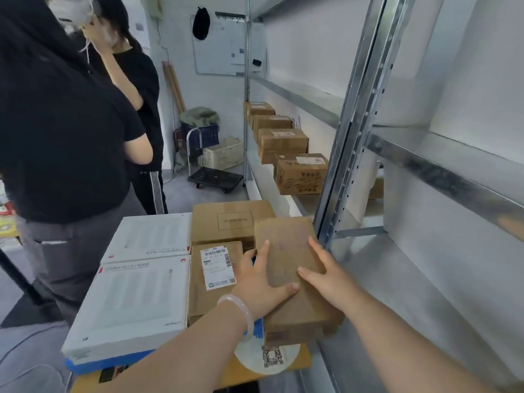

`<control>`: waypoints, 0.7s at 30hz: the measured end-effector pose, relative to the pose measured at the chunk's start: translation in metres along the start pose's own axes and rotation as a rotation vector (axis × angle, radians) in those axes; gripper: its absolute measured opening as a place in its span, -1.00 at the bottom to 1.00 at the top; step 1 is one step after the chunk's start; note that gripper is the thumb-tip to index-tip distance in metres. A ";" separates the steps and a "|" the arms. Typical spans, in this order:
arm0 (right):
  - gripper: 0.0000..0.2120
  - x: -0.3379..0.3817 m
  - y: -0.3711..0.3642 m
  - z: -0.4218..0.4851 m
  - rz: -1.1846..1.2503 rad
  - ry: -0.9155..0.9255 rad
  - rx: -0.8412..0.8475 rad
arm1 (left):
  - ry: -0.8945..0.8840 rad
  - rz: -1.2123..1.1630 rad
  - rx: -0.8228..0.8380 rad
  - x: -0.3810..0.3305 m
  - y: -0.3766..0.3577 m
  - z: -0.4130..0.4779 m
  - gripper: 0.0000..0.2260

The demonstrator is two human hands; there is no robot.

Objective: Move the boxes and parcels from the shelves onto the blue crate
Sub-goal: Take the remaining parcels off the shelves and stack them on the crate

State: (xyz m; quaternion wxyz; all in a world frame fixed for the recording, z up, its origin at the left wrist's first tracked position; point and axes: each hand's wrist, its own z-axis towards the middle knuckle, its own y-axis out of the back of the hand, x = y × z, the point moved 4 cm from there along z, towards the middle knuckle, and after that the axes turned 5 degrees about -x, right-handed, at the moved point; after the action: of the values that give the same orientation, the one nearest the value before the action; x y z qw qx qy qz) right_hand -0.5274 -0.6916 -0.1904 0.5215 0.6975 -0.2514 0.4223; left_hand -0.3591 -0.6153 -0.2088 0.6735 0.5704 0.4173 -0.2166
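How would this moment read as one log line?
action: placing | left hand, right hand: gripping flat brown cardboard box | over: loaded blue crate | remaining: row of brown cardboard boxes on grey metal shelving

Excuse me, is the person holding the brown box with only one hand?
No, the left hand and the right hand both grip the brown box, one on each side.
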 end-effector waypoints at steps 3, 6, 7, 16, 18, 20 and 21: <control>-0.29 -0.015 -0.002 0.036 -0.023 -0.031 0.048 | 0.031 0.067 0.005 0.013 -0.014 0.025 0.02; -0.29 -0.031 -0.010 0.061 -0.081 -0.066 0.091 | 0.066 0.269 -0.006 0.027 -0.023 0.044 -0.04; -0.28 -0.036 -0.014 0.068 -0.086 -0.075 0.108 | 0.075 0.339 -0.013 0.032 -0.026 0.048 -0.06; -0.29 -0.073 -0.059 0.107 -0.064 -0.089 0.225 | 0.156 0.689 0.007 0.069 -0.038 0.066 -0.21; -0.28 -0.081 -0.068 0.113 -0.060 -0.091 0.235 | 0.158 0.715 0.033 0.074 -0.041 0.065 -0.25; -0.28 -0.089 -0.075 0.117 -0.060 -0.098 0.236 | 0.158 0.728 0.054 0.079 -0.042 0.063 -0.27; -0.27 -0.092 -0.078 0.119 -0.062 -0.102 0.236 | 0.157 0.731 0.060 0.081 -0.043 0.062 -0.28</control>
State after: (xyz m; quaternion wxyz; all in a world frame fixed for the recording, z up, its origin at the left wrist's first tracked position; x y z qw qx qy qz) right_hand -0.4746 -0.7860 -0.3208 0.4354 0.7818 -0.2045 0.3968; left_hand -0.3274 -0.6702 -0.2990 0.6553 0.7162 0.2297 0.0704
